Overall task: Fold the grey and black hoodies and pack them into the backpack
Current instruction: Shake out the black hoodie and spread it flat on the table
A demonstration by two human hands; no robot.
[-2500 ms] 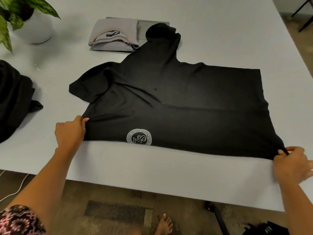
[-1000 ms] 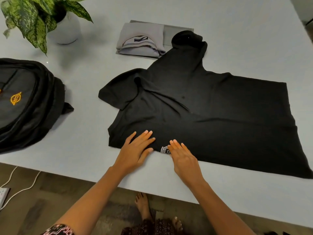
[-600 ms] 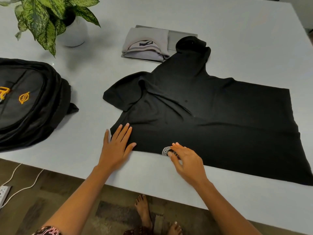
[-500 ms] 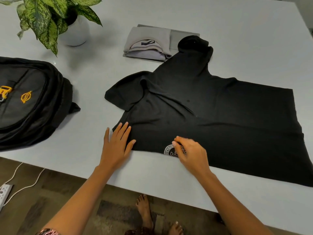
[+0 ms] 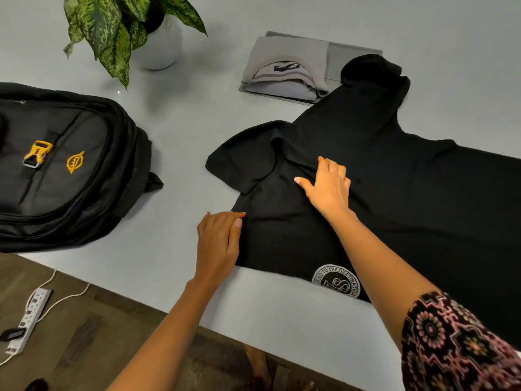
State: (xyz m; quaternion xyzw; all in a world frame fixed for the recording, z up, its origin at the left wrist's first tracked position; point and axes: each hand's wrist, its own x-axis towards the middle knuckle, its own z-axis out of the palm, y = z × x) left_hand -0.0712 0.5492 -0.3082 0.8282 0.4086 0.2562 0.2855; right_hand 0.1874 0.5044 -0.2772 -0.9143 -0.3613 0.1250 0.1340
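Observation:
The black hoodie lies spread flat on the white table, a round white logo near its front hem and its hood toward the far side. My left hand rests at the hoodie's left edge, fingers together and touching the cloth. My right hand lies on the hoodie by a raised fold near the left sleeve, thumb spread, fingertips at the fold. The grey hoodie sits folded at the back. The black backpack with a yellow buckle lies zipped at the left.
A potted plant stands at the back left of the table. A grey flat board lies under the grey hoodie. A power strip and cable lie on the floor below the table's front edge.
My right hand has moved from the logo at the hem up to the fold near the left sleeve. My left hand stays at the hoodie's left edge. The view has shifted closer.

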